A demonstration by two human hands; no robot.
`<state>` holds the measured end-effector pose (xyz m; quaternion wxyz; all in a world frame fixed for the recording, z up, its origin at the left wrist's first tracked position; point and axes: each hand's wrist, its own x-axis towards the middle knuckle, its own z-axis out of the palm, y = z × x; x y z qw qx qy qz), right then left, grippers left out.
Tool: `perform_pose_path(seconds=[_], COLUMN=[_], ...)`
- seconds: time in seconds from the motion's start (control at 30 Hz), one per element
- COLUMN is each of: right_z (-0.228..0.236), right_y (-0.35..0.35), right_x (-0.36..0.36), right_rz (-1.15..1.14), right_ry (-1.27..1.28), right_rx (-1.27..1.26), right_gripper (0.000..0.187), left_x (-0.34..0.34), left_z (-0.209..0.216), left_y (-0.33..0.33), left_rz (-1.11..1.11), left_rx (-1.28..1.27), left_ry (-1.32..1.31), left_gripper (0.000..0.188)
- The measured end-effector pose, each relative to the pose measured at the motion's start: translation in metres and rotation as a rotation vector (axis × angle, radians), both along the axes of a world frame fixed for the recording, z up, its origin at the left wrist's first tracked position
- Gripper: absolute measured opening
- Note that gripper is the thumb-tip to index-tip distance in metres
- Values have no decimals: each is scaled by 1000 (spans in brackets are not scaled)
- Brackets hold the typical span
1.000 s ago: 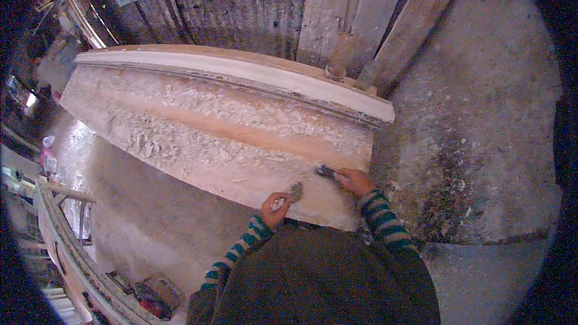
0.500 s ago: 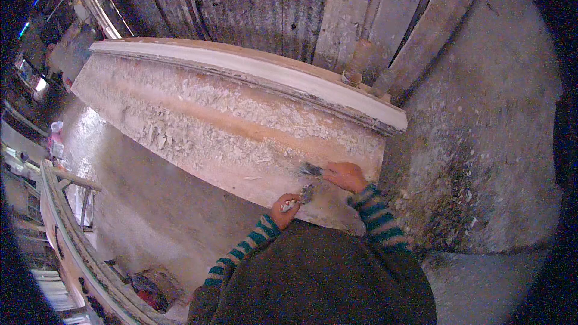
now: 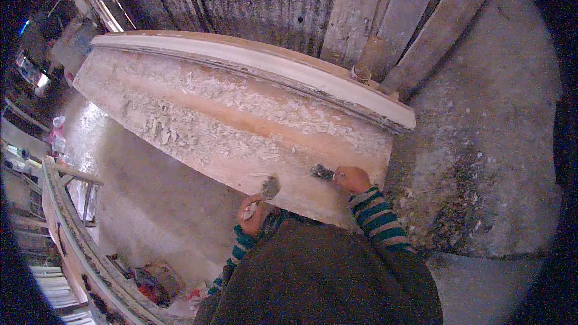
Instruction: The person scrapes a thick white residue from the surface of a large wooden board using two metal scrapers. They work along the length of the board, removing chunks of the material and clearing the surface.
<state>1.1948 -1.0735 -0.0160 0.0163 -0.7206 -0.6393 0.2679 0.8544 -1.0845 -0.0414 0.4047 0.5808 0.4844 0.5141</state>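
Note:
A long boat hull (image 3: 229,114) lies upturned in front of me, its side covered in patchy white filler over bare orange-brown wood. My right hand (image 3: 352,179) grips a scraper (image 3: 322,172) whose blade presses flat against the hull near its right end. My left hand (image 3: 254,213) holds a small putty knife (image 3: 268,188), blade up, just below the hull's lower edge. Both forearms wear green-and-dark striped sleeves.
Weathered planks (image 3: 415,18) lean on a corrugated wall behind the hull. A small round tin (image 3: 361,73) stands on the hull's top edge. Rough concrete floor (image 3: 481,144) spreads to the right. A wooden frame (image 3: 72,229) and coloured clutter (image 3: 150,283) lie at lower left.
My right hand with the scraper has shifted slightly left along the hull. My left hand stays low with the putty knife. The view has tilted a little.

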Motion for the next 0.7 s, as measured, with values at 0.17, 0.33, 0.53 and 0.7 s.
perform_pose_path(seconds=[0.17,0.33,0.53,0.7], right_z=[18,-5,8,-13], right_y=[-5,-74,-139,-174], right_x=[2,33,19,6], right_rz=[51,-153,-531,-501], right_ry=[5,69,98,205], right_rx=[9,198,21,154], right_gripper=[30,36,34,32], left_x=[-20,34,116,92], left_z=[-10,11,-24,-37], left_y=[-1,19,62,74], left_rz=[-29,-244,-368,-238], left_rx=[-331,-396,72,-251], left_ry=[-295,-198,120,-17], left_gripper=[19,15,14,14])
